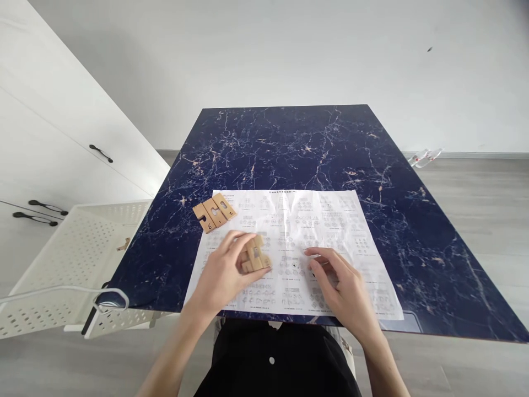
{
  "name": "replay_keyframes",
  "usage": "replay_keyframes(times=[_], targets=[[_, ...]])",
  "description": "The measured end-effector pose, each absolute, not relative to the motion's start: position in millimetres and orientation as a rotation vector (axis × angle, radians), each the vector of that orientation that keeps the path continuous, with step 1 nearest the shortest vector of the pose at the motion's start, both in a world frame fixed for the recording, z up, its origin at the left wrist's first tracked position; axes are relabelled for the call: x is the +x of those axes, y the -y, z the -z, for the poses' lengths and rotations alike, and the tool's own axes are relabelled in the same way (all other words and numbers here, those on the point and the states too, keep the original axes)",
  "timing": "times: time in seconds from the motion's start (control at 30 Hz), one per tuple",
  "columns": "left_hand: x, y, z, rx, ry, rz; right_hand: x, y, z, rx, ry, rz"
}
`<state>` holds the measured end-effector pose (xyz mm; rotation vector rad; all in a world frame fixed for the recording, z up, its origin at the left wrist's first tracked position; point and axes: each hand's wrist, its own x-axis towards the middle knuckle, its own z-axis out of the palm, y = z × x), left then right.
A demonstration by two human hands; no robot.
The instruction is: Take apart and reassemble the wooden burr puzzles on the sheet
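Note:
My left hand (227, 269) is closed around a few interlocked wooden puzzle pieces (257, 255), slightly blurred, just over the printed sheet (275, 229). Thumb and fingers grip them from the sides. To the right, my right hand (336, 278) is over the same paper with thumb and forefinger apart and nothing visible between them; its other fingers are partly hidden. Up and left of my left hand, three flat wooden puzzle pieces (214, 213) with cut-out notches and dark numbers lie side by side across the paper's upper left corner.
The sheet lies on a dark blue marble-patterned table (285, 149). A white cable (119, 295) runs over its left front edge. Left of the table stands a white perforated basket (61, 264) with a small wooden piece inside. Clear bottles (427, 158) are on the floor at right.

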<state>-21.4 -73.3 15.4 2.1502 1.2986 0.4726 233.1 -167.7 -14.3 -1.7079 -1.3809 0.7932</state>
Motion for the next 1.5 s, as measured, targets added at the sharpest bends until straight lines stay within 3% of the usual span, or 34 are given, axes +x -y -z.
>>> replay_keyframes(times=[0.3, 0.8, 0.97, 1.17, 1.33, 1.5], targets=[[-85.6, 86.0, -16.2, 2.097, -1.9, -0.698, 233.3, 168.7, 15.8, -1.73, 1.411, -0.77], [-88.4, 77.6, -10.0, 2.059, -2.159, -0.637, 233.5, 170.0, 19.8, -1.74, 1.418, -0.757], [-72.5, 103.9, -10.1, 2.199, -1.859, -1.147, 236.6, 168.7, 23.4, -1.732, 1.419, -0.768], [-51.2, 110.4, -6.5, 2.24, -1.23, -0.765, 235.8, 167.7, 21.8, -1.709, 1.415, -0.772], [-43.2, 106.2, -5.0, 2.054, -1.164, -0.617, 232.8, 168.2, 20.3, -1.696, 1.41, -0.774], [-49.1, 105.2, -6.2, 1.863, -1.232, -0.704, 230.8, 168.3, 19.5, -1.687, 1.39, -0.736]])
